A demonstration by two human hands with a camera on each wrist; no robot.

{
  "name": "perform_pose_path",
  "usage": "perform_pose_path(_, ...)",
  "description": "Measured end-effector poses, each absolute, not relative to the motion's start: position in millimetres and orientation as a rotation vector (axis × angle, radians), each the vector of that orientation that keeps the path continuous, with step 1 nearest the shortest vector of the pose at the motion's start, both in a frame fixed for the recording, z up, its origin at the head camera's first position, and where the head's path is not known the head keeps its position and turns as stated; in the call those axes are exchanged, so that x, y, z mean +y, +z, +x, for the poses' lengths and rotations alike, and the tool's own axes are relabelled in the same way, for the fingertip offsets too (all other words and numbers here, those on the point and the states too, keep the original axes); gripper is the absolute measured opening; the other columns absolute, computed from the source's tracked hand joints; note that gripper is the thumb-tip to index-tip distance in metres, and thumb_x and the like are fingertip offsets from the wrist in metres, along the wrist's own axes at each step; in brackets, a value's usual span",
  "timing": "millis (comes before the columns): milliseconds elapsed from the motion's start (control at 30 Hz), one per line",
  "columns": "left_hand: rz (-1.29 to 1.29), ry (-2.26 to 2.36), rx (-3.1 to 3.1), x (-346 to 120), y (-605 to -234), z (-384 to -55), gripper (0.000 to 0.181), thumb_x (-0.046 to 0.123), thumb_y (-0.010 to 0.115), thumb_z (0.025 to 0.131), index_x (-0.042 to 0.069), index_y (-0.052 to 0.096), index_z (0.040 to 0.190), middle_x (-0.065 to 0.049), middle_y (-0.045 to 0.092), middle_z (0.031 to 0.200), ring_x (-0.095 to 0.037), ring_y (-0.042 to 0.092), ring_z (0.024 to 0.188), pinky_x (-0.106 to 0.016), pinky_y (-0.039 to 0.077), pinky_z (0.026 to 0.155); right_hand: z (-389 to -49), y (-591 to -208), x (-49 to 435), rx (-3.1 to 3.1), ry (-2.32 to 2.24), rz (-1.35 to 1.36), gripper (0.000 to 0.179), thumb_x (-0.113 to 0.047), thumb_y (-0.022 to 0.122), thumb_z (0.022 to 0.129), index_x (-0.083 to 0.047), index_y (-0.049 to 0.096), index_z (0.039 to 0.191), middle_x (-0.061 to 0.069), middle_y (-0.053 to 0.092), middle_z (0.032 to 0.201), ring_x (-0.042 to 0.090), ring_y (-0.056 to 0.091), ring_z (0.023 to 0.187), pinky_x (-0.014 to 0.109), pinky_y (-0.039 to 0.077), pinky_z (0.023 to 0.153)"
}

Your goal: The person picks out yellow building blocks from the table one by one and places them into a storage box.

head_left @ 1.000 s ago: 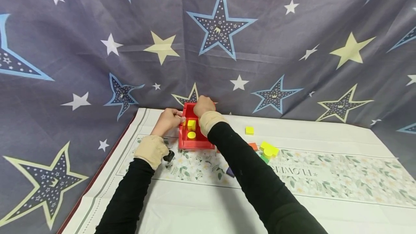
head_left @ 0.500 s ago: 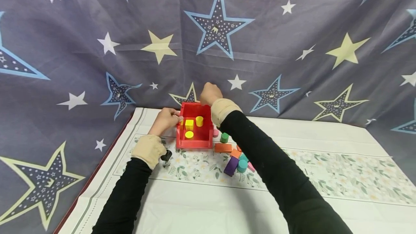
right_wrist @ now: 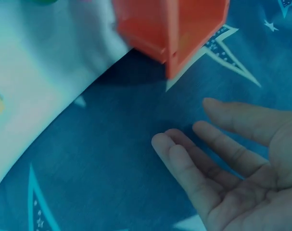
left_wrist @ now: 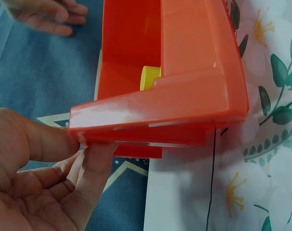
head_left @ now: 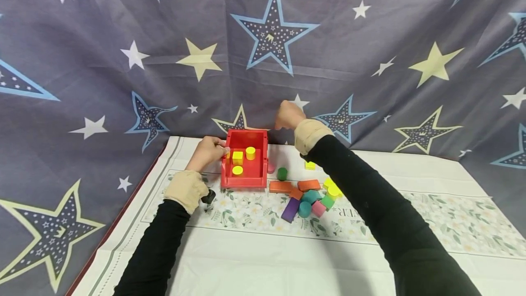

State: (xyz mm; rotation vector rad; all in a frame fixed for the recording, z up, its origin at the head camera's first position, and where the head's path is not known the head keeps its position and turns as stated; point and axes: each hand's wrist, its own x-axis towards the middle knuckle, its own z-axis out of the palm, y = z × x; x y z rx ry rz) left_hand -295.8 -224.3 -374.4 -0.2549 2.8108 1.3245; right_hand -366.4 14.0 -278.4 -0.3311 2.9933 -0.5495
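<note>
A red plastic bin [head_left: 244,182] stands at the back of the table, several yellow blocks inside it. Among them are a yellow cube [head_left: 238,158] and a yellow cylinder [head_left: 250,153]. My left hand [head_left: 207,153] pinches the bin's left wall between thumb and fingers, as the left wrist view shows up close at the rim [left_wrist: 150,115]. To the right of the bin and above the table, my right hand [head_left: 289,115] is in the air. In the right wrist view its fingers [right_wrist: 186,168] are loosely extended with nothing between them.
Right of the bin lie several loose blocks, including an orange one [head_left: 281,187], a purple one [head_left: 291,209] and a green cylinder [head_left: 282,174]. A lone yellow block [head_left: 310,166] sits farther back. A starry curtain [head_left: 353,72] hangs behind the table.
My right hand has come out of the bin and moved right. The yellow cylinder inside, unseen at first, now shows, as do more loose blocks. My left hand stays on the bin.
</note>
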Motion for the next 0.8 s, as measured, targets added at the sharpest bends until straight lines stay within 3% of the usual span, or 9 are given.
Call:
perform_pose_path(233, -0.243, 1.301, 2.821, -225.1, -378.0, -298.9, 0.030, 0.018, 0.066, 0.098, -0.005, 0.068, 0.117, -0.018, 0.069, 0.106, -0.022, 0.066, 0.088, -0.033, 0.054, 0.082, -367.0, -280.8, 37.8, 3.002, -0.399, -0.459, 0.006, -0.008, 0.074, 0.083, -0.005, 0.071, 0.079, 0.005, 0.063, 0.073, 0.019, 0.055, 0.068, 0.033, 0.050, 0.067)
perform_pose_path(400, -0.242, 1.282, 2.822, -227.0, -379.7, -299.7, 0.030, 0.019, 0.066, 0.098, -0.004, 0.068, 0.118, -0.017, 0.069, 0.106, -0.022, 0.066, 0.088, -0.032, 0.053, 0.081, -361.5, -282.0, 49.4, 2.995, -0.312, -0.614, 0.016, -0.007, 0.075, 0.080, 0.000, 0.077, 0.095, 0.013, 0.077, 0.100, 0.028, 0.067, 0.089, 0.039, 0.056, 0.089)
perform_pose_path(567, -0.241, 1.312, 2.810, -227.3, -380.6, -300.4, 0.029, 0.018, 0.066, 0.098, -0.004, 0.068, 0.117, -0.016, 0.068, 0.102, -0.020, 0.066, 0.084, -0.031, 0.053, 0.079, -355.7, -283.1, 58.3, 2.963, -0.324, -0.642, 0.031, -0.008, 0.078, 0.079, -0.001, 0.076, 0.109, 0.015, 0.075, 0.116, 0.036, 0.068, 0.115, 0.043, 0.053, 0.102)
perform_pose_path(800, -0.235, 1.340, 2.796, -225.9, -378.8, -300.2, 0.028, 0.017, 0.065, 0.099, -0.004, 0.066, 0.117, -0.016, 0.067, 0.102, -0.018, 0.066, 0.081, -0.032, 0.055, 0.080, -350.1, -286.1, 71.3, 2.945, -0.372, -0.622, 0.032, -0.008, 0.080, 0.080, -0.002, 0.074, 0.111, 0.015, 0.075, 0.117, 0.036, 0.067, 0.114, 0.046, 0.053, 0.101)
